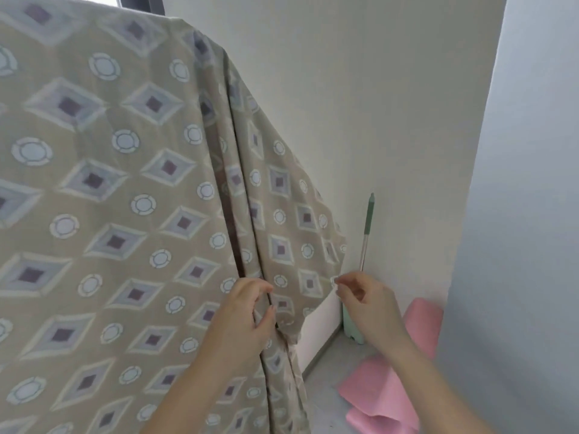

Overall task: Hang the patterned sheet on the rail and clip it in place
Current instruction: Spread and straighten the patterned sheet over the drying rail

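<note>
Beige patterned sheet [125,183]: draped from the top edge around 11 o'clock and hanging over most of the view. The rail is buried under it, can't see it at all.
Folds: long axis runs roughly 12 to 6, leaning a bit.
Left hand [241,317]: fingers and thumb curled round a vertical fold, low centre.
Right hand [366,299]: pinching the sheet's loose side edge, at 3 o'clock from the left hand and near it.
What matters: the free edge lies at the right hand's fingertips, so I reckon that hand is the one to draw it out toward 3 o'clock.
Clips: none in view, so clipping isn't done yet.
Corner stuff: mop handle [368,227] against the wall, pink cloth [376,393] on the floor at 5 o'clock.
</note>
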